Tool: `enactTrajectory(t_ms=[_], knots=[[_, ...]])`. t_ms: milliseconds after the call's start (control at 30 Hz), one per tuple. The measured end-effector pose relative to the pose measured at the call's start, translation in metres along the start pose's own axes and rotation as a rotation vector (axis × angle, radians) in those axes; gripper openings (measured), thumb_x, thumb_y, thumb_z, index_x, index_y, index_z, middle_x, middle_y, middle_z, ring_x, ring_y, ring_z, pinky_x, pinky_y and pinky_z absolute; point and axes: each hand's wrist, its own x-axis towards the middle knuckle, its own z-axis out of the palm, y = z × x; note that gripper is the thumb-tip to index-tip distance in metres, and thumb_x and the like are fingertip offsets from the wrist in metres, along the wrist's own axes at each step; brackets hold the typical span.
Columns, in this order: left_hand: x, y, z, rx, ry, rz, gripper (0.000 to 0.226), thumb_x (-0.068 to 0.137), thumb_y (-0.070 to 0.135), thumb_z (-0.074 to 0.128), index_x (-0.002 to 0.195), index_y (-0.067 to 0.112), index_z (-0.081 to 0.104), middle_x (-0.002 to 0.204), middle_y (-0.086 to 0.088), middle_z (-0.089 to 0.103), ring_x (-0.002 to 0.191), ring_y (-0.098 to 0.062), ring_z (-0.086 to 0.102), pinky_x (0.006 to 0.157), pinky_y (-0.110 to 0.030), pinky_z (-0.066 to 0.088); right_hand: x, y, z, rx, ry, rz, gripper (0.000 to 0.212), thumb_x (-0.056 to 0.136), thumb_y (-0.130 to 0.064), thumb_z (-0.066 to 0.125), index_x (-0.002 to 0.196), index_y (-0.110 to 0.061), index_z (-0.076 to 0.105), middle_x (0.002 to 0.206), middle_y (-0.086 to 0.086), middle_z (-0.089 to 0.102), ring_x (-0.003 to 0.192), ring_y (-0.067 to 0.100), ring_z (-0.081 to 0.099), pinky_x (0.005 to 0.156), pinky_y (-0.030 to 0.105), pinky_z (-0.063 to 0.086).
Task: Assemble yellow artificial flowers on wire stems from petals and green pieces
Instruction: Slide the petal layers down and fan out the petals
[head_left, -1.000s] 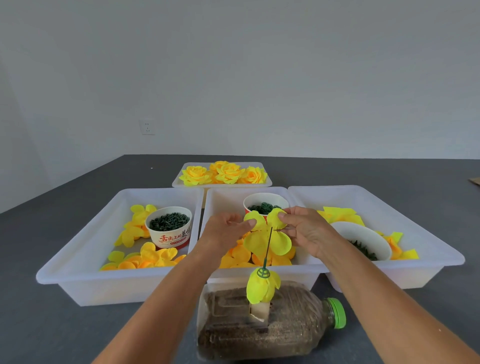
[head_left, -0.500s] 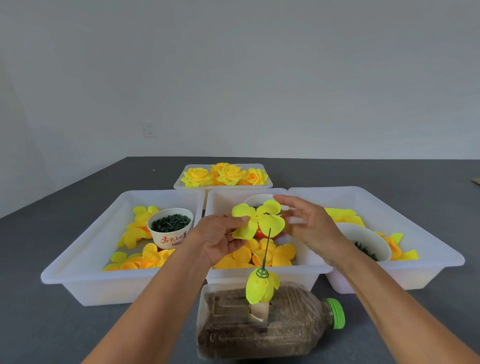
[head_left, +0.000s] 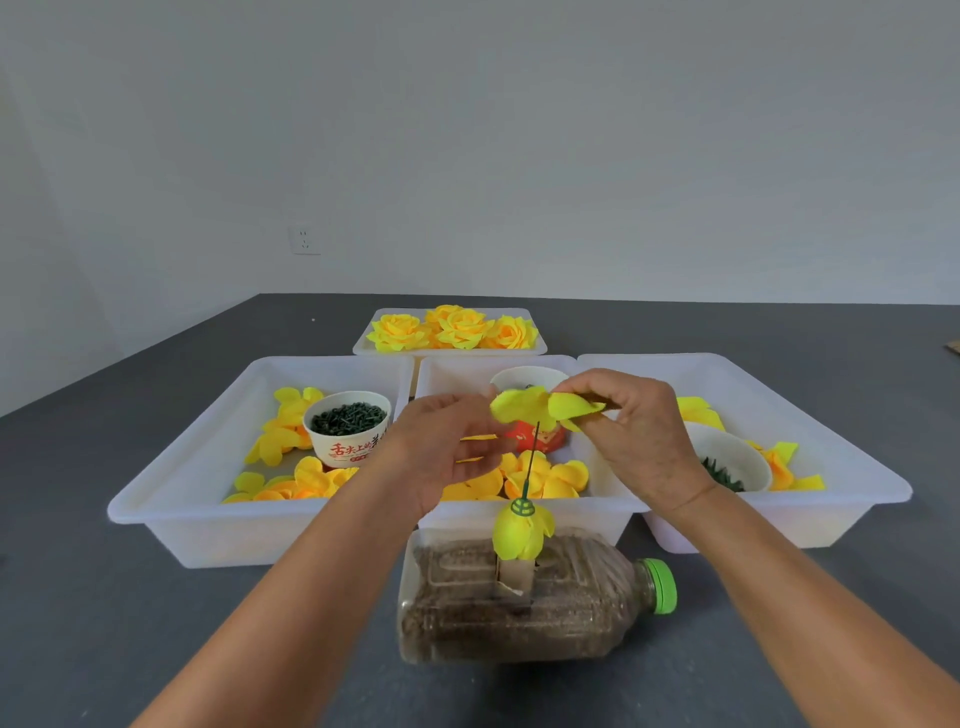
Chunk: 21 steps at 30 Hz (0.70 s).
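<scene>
The right hand (head_left: 636, 434) pinches a yellow fabric petal piece (head_left: 540, 408) above a thin green wire stem (head_left: 531, 465). The left hand (head_left: 441, 449) — fingers loosely curled — holds nothing beside it.

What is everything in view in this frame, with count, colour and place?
Shallow plastic trays: four, white; three in a row, one behind.
Finished fabric roses: several, yellow-orange, back tray.
Loose fabric petals: many, yellow, in the three front trays.
Paper cups of small green pieces: three, white, one per front tray.
Clear plastic bottle: one, brown filling, green cap, lying nearest.
Wire stem: one, green, upright on bottle, yellow bud at its base.
Petal piece: one, yellow, above stem tip.
Left hand: beside petal piece.
Right hand: pinches petal piece.
</scene>
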Motion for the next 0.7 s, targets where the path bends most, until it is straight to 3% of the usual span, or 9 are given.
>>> enactTrajectory(t_ms=[67,167,233,300,367,533,700], knots=[[-0.009,-0.006,-0.002,0.151,0.14,0.148,0.008,0.089,0.017,0.06,0.084,0.011,0.063,0.076,-0.005,0.07,0.07,-0.019,0.065,0.061,-0.027,0.053,-0.003,0.0,-0.002,0.032,0.025,0.073,0.012,0.077,0.006,0.068,0.081,-0.005,0.073,0.072,0.003,0.068,0.067,0.015,0.061,0.066,0.027,0.05],[-0.024,-0.016,-0.003,0.326,0.22,0.387,0.005,0.084,0.015,0.066,0.08,0.013,0.067,0.071,-0.002,0.068,0.069,-0.012,0.062,0.066,-0.03,0.052,-0.006,-0.001,-0.001,0.114,0.055,0.188,0.007,0.08,-0.001,0.069,0.076,-0.006,0.071,0.061,-0.001,0.062,0.055,0.005,0.052,0.057,0.02,0.044],[-0.035,-0.021,0.0,0.381,0.149,0.465,0.004,0.078,0.016,0.073,0.075,0.016,0.07,0.066,0.002,0.069,0.063,-0.005,0.061,0.063,-0.023,0.051,-0.009,-0.004,0.0,0.204,0.067,0.276,0.011,0.081,-0.004,0.069,0.07,-0.002,0.068,0.059,0.018,0.059,0.056,0.012,0.048,0.058,0.025,0.041],[-0.041,-0.027,0.003,0.455,0.108,0.484,0.01,0.069,0.022,0.079,0.074,0.018,0.071,0.07,0.001,0.07,0.064,-0.006,0.06,0.063,-0.021,0.051,-0.012,-0.007,0.001,0.314,0.083,0.356,0.014,0.08,-0.005,0.069,0.075,0.008,0.066,0.076,0.036,0.059,0.064,0.02,0.049,0.062,0.034,0.041],[-0.042,-0.032,0.005,0.511,0.118,0.479,0.016,0.065,0.024,0.082,0.076,0.021,0.071,0.073,0.001,0.07,0.066,-0.009,0.06,0.064,-0.025,0.053,-0.013,-0.01,0.001,0.379,0.083,0.432,0.01,0.08,-0.007,0.07,0.08,0.003,0.069,0.083,0.031,0.066,0.068,0.022,0.057,0.065,0.036,0.048],[-0.039,-0.036,0.011,0.567,0.145,0.498,0.019,0.068,0.015,0.082,0.071,0.027,0.068,0.069,0.005,0.068,0.063,-0.006,0.06,0.059,-0.016,0.05,-0.016,-0.016,0.002,0.498,0.052,0.548,0.004,0.078,-0.005,0.07,0.077,-0.009,0.072,0.075,0.01,0.073,0.066,0.02,0.068,0.062,0.03,0.056],[-0.038,-0.038,0.014,0.563,0.138,0.504,0.021,0.075,0.009,0.076,0.066,0.027,0.069,0.066,0.002,0.069,0.061,-0.006,0.061,0.061,-0.017,0.051,-0.019,-0.021,0.002,0.599,-0.028,0.599,0.012,0.078,-0.002,0.067,0.072,-0.011,0.073,0.076,0.013,0.072,0.071,0.027,0.067,0.075,0.043,0.054]])
